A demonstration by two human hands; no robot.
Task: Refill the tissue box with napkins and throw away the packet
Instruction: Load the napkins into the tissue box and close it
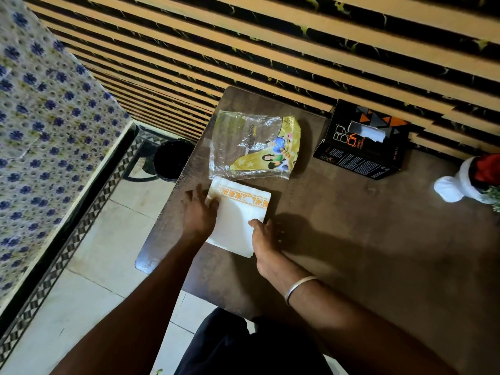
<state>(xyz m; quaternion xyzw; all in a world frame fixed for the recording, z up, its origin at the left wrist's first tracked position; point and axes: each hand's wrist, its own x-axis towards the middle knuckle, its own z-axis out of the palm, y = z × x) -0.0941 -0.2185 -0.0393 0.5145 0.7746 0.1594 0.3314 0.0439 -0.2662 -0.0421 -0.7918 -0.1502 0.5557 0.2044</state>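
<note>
A stack of white napkins (238,215) with an orange patterned border lies on the brown table (351,253). My left hand (198,212) presses against the stack's left side, fingers on its top edge. My right hand (266,239) grips the stack's near right corner, thumb on top. Just beyond the napkins lies the flattened clear and yellow plastic packet (255,147). The black tissue box (364,140) stands at the back right against the wall, a white tissue poking out of its top slot.
A black waste bin (171,161) stands on the tiled floor left of the table. A white and red ornament (470,180) sits at the table's right edge. A slatted wall runs behind the table. A blue-flowered cloth surface is at far left.
</note>
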